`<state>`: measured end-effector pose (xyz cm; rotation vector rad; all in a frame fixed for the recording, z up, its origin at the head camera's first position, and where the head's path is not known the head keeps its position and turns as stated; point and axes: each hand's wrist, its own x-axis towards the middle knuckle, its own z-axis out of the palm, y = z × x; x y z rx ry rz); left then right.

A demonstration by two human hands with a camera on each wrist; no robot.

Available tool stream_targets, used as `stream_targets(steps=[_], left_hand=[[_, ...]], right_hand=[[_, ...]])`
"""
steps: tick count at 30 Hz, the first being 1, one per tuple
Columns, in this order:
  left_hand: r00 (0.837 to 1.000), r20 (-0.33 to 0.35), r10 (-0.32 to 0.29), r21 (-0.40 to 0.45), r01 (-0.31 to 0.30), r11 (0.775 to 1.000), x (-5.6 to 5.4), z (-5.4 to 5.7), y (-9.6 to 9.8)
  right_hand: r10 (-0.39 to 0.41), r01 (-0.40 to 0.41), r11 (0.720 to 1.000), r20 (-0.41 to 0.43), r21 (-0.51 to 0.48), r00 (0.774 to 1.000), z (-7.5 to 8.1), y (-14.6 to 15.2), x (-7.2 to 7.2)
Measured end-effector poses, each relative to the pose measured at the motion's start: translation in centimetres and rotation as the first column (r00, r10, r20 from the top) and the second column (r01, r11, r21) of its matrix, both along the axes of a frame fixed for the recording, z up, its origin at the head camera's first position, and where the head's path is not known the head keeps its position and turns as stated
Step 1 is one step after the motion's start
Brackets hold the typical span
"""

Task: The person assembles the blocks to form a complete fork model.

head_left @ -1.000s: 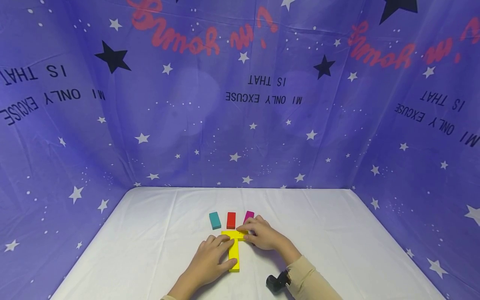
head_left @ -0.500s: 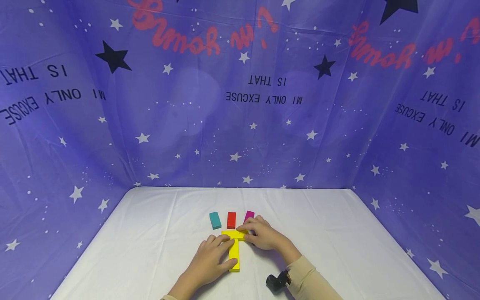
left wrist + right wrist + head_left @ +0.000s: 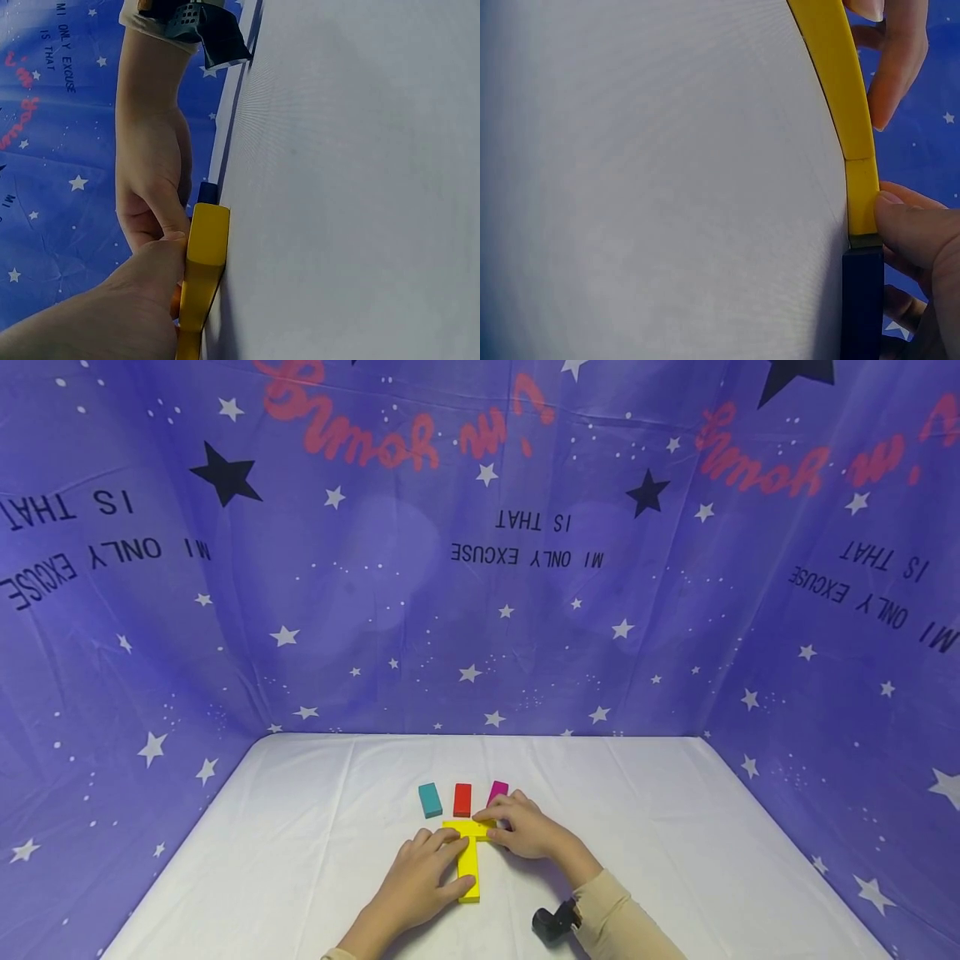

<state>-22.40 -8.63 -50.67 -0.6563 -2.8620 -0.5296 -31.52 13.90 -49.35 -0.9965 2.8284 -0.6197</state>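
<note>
Two yellow blocks form a T on the white cloth: a crosswise yellow block point(image 3: 468, 828) on the far side, and a lengthwise yellow block point(image 3: 468, 870) meeting it from the near side. My left hand point(image 3: 420, 881) lies over the lengthwise block, thumb at its near end and fingertips by the joint. My right hand point(image 3: 528, 831) pinches the right end of the crosswise block between thumb and fingers. In the right wrist view, the right thumb point(image 3: 915, 229) sits against that yellow end, and a dark-looking block point(image 3: 862, 300) stands close beyond it.
Behind the T stand a teal block point(image 3: 430, 801), a red block point(image 3: 462, 801) and a magenta block point(image 3: 498, 793), partly covered by the right hand. A black device point(image 3: 553, 924) is at the right wrist. Starry purple fabric point(image 3: 480, 635) walls the white table point(image 3: 637, 827).
</note>
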Motion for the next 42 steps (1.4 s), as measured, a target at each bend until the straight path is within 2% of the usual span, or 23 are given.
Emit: stream_targets(steps=[22,30,35,39,42], left_hand=[[1.000,0.003,-0.006,0.023,0.006,1.000,0.0,-0.1,0.0],[1.000,-0.017,0.006,0.044,-0.005,0.999,0.0,-0.4,-0.2],[0.998,-0.065,0.022,0.064,-0.018,0.998,-0.2,-0.6,-0.4],[0.995,-0.095,0.034,0.101,-0.024,0.995,-0.4,-0.8,-0.7],[0.995,-0.091,0.043,0.130,-0.031,0.991,-0.6,-1.0,-0.8]], right_hand=[[-0.012,0.011,1.000,-0.015,-0.012,1.000,-0.4,0.1,0.0],[-0.022,0.022,1.000,-0.019,-0.013,1.000,-0.3,0.0,0.1],[-0.015,0.013,0.999,-0.055,-0.044,0.998,-0.3,0.3,0.2],[-0.049,0.041,0.994,-0.076,-0.100,0.996,-0.3,0.6,0.3],[-0.085,0.072,0.987,-0.089,-0.144,0.992,-0.3,1.0,0.3]])
